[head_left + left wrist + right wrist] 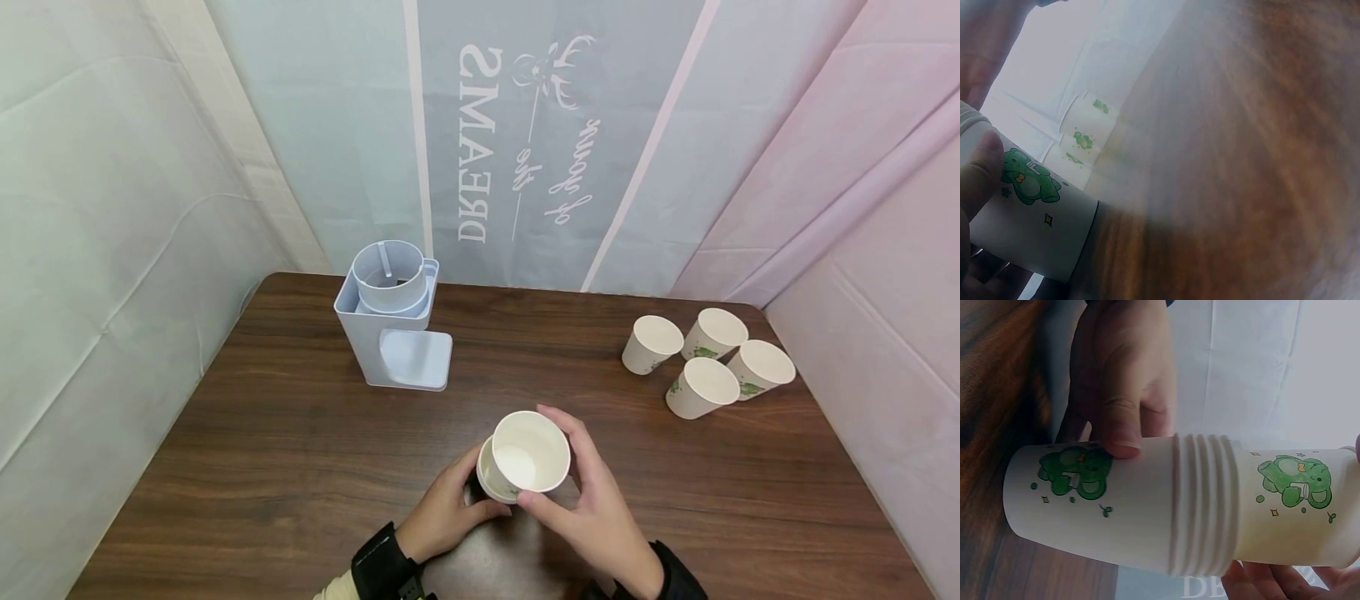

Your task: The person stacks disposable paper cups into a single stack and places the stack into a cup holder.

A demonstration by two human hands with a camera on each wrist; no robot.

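At the table's (pixel 300 450) 6 o'clock side, the left hand (pixel 450 512) grips a cup stack (pixel 1135 515) printed with green bears; the right hand (pixel 596 508) holds the top cup (pixel 532 454), which stands well proud of the stack. From there, four cups (pixel 702 390) stand at 2 o'clock, a pale blue holder (pixel 358 343) at 11. Beyond, at 12, the curtain (pixel 337 125) reads "DREAMS" sideways, beside smaller script (pixel 576 171).

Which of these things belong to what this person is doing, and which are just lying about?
Likely the job:
Stack of paper cups, held in the left grip
Upper cup, held in the right grip
Four matching cups, standing apart; perhaps included

Apparently just there:
Pale-blue container, untouched
Lettered cloth behind the table
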